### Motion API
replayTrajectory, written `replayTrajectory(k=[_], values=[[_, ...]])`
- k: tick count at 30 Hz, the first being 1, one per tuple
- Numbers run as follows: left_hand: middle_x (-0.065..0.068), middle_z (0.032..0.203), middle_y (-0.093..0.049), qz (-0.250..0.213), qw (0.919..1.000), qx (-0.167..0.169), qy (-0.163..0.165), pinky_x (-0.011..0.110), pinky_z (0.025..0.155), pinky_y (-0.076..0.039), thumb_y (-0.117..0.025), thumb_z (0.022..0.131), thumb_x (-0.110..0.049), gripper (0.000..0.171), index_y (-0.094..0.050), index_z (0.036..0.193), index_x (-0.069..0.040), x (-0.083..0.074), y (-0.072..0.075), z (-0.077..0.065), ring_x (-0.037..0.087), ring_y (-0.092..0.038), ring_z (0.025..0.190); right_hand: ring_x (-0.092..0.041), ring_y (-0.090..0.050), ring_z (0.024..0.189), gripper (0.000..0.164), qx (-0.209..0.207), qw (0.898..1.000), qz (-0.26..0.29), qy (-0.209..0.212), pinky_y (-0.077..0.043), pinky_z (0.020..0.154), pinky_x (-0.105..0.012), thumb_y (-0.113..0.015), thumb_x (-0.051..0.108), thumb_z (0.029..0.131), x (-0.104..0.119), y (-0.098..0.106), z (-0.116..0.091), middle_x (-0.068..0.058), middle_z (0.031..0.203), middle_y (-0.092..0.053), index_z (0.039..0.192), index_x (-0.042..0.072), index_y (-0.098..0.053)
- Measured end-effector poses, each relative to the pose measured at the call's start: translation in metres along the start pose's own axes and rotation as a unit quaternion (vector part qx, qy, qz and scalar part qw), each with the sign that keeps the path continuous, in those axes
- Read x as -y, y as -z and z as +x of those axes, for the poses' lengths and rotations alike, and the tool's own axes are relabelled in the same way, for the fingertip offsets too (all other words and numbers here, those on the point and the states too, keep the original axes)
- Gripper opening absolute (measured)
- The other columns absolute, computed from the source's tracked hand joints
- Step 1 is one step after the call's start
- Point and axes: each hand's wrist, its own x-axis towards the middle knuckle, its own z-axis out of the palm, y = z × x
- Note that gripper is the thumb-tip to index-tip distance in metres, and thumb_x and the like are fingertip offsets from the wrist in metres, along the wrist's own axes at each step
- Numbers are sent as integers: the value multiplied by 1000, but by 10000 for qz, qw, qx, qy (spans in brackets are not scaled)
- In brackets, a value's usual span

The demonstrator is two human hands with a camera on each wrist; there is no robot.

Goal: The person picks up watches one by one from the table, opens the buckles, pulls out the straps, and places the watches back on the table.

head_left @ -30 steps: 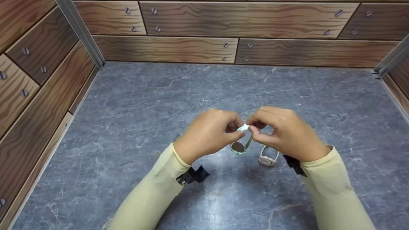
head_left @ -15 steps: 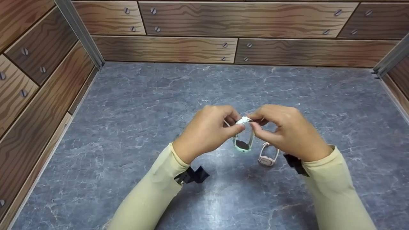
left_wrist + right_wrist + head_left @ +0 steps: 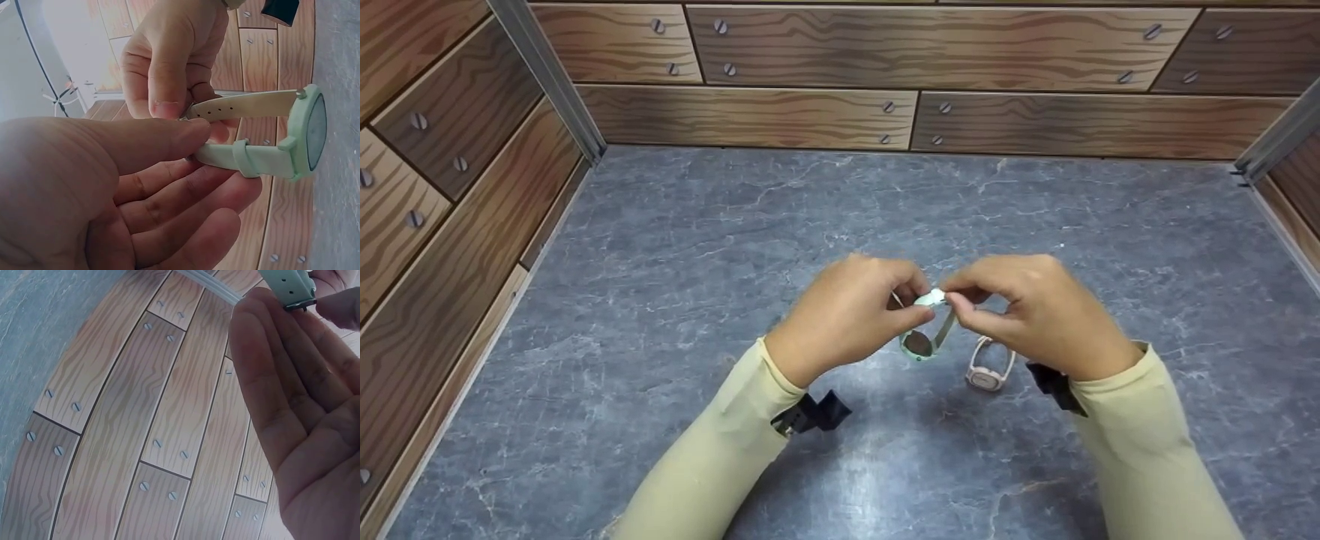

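A mint green wristwatch (image 3: pixel 918 345) hangs from both hands, its round dial lowest in the head view. My left hand (image 3: pixel 851 319) pinches one strap half between thumb and fingers, close to the strap loop (image 3: pixel 242 158). Opposite it, my right hand (image 3: pixel 1031 315) pinches the end of the other half. In the left wrist view that strap half (image 3: pixel 247 105) shows a row of holes. A dark metal buckle (image 3: pixel 301 305) sits at the right fingertips in the right wrist view. The two strap ends meet between the hands, partly hidden by fingers.
A second watch, pale pink (image 3: pixel 985 377), stands on the grey marbled tabletop (image 3: pixel 780 202) below my right hand. Wood-patterned panels (image 3: pixel 810 116) wall the table at the back and sides. Black wrist cameras (image 3: pixel 814 411) are strapped over the yellow sleeves.
Both hands rose a little with the green watch, then came back down. The dial swung right and back left, and the strap ends stay pinched. The pink watch has not moved.
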Motion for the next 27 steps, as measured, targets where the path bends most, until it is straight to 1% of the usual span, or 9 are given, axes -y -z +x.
replayTrajectory(k=[4, 8, 14, 19, 22, 27], values=[[-5, 94, -77, 94, 9999, 45, -80, 27, 72, -55, -74, 98, -26, 12, -77, 104, -17, 0, -1, 0, 5, -68, 78, -10, -73, 76, 22, 96, 9999, -14, 69, -59, 70, -22, -74, -7, 86, 0, 0, -1, -1, 91, -78, 102, 8, -78], [-5, 95, -77, 175, 9997, 71, -168, 27, 72, -55, -73, 98, -25, 12, -77, 106, -17, 0, -1, 0, 5, -67, 78, -11, -73, 76, 24, 179, 9995, -79, 240, -59, 69, -22, -75, -11, 83, 0, -1, 0, 0, 89, -77, 97, 8, -76], [-5, 95, -77, 146, 9994, 17, -319, 25, 71, -55, -73, 98, -23, 13, -78, 108, -15, 1, -3, 0, 4, -67, 78, -7, -70, 76, 28, 252, 9990, -70, 367, -57, 70, -18, -71, -14, 82, 0, -2, 0, 6, 83, -69, 91, 12, -69], [-5, 93, -77, 195, 9992, -2, -340, 24, 70, -54, -73, 98, -23, 14, -78, 109, -15, 0, -4, 1, 3, -66, 76, -3, -57, 67, 30, 244, 9989, -169, 370, -47, 60, -15, -69, -14, 80, 1, -3, 0, 8, 81, -63, 88, 14, -66], [-6, 91, -76, 150, 9991, -48, -388, 25, 69, -54, -71, 99, -26, 19, -77, 113, -15, 0, -5, 1, 3, -65, 73, -2, -51, 66, 30, 237, 9987, -249, 365, -43, 58, -16, -69, -14, 80, 2, -3, 0, 9, 80, -61, 87, 15, -65], [-6, 90, -76, -95, 9989, -89, -459, 24, 68, -54, -69, 101, -34, 26, -76, 118, -16, 1, -6, 1, 2, -66, 75, -5, -63, 71, 28, 161, 9988, -224, 408, -53, 65, -17, -68, -14, 80, 3, -4, 0, 6, 80, -62, 88, 12, -64]])
